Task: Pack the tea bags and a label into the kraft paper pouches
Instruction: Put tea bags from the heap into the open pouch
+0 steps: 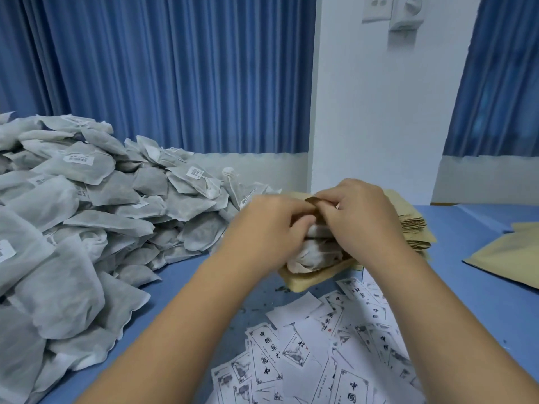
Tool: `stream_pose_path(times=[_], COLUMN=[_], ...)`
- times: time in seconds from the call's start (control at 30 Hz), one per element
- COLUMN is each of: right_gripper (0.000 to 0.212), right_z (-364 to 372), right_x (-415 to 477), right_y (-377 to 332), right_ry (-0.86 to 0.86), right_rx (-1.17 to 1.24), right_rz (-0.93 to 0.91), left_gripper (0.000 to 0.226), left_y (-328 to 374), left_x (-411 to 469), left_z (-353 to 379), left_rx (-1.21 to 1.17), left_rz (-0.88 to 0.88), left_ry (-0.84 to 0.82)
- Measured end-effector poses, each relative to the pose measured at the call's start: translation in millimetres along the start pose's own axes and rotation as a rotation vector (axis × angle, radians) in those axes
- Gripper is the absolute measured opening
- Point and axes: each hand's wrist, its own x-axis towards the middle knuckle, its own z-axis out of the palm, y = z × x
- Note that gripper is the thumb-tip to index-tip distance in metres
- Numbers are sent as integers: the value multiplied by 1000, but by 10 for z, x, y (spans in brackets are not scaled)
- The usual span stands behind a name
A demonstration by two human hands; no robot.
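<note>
Kraft pouch (303, 282), gripped at its mouth by left hand (262, 225) and right hand (355, 217), already holds tea bags (315, 252), while labels (320, 345) and a big heap (87, 214) wait unpacked.

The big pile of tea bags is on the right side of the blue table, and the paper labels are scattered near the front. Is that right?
No. The head view shows the big pile of tea bags on the left side of the blue table, not the right. The paper labels are scattered near the front.
</note>
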Motion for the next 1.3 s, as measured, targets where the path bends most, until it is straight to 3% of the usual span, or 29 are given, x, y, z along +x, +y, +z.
stream_pose_path(times=[0.07,0.2,0.37,0.47,0.57,0.7,0.83,0.93,1.13,1.3], right_gripper=[23,23,21,19,30,11,47,58,29,26], right_z=[-23,-61,-102,-227,-547,-646,-425,-365,-323,-202], right_x=[8,15,13,31,14,-226,-429,-447,-440,-253], right_y=[40,101,142,66,-94,-334,-257,-133,-185,-232], right_ry=[-3,25,-7,-62,-56,-280,-417,-392,-352,-369], right_rx=[19,64,72,14,21,-140,-355,-483,-574,-623], right_rz=[5,8,18,-8,-36,-130,-103,-62,-31,-18], left_gripper=[28,63,31,28,27,27,30,26,29,29], left_y=[-53,-256,-305,-292,-285,-245,-163,-74,140,184], left_x=[22,92,13,-19,14,46,46,37,-8,-15], left_z=[-22,11,165,232,277,330,381,437,463,418], left_rx=[-9,104,-674,-869,-894,-918,-900,-871,-880,-966], left_rz=[-79,-294,-338,-377,-385,-371,-326,-264,-157,-193], left_ry=[140,-129,-304,-253,-192,-145,-123,-67,-11,22])
